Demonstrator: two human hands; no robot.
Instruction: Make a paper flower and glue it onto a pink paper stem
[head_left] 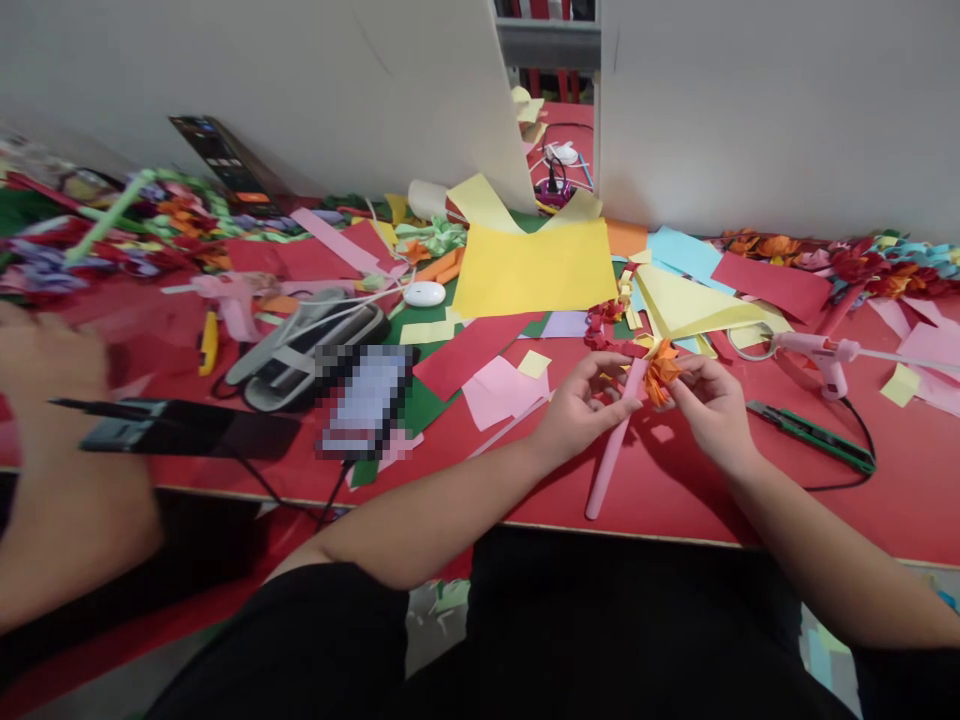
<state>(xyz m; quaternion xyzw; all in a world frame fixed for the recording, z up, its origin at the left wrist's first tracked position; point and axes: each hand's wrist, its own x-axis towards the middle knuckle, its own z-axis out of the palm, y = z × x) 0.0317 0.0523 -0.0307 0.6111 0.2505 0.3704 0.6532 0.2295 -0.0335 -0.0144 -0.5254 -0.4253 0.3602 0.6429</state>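
My left hand (581, 410) is closed round the upper part of a pink paper tube (611, 460), which slants down toward the table's front edge. At the tube's top sits an orange paper flower (661, 372), pinched by the fingers of my right hand (709, 405). Whether the flower is fixed to the tube I cannot tell. A red and yellow paper chain (606, 325) lies just behind my left fingers. Right of my right hand, a green box cutter (814, 438) rests on the red table (555, 490).
Pink glue guns (817, 355) (234, 295) lie on both sides, with cables. Yellow paper (536, 265) and coloured scraps cover the middle. Toward the left are a phone (369, 400), an open case (319, 345) and a co-worker's blurred arm (75, 500). Grey panels (780, 110) stand behind.
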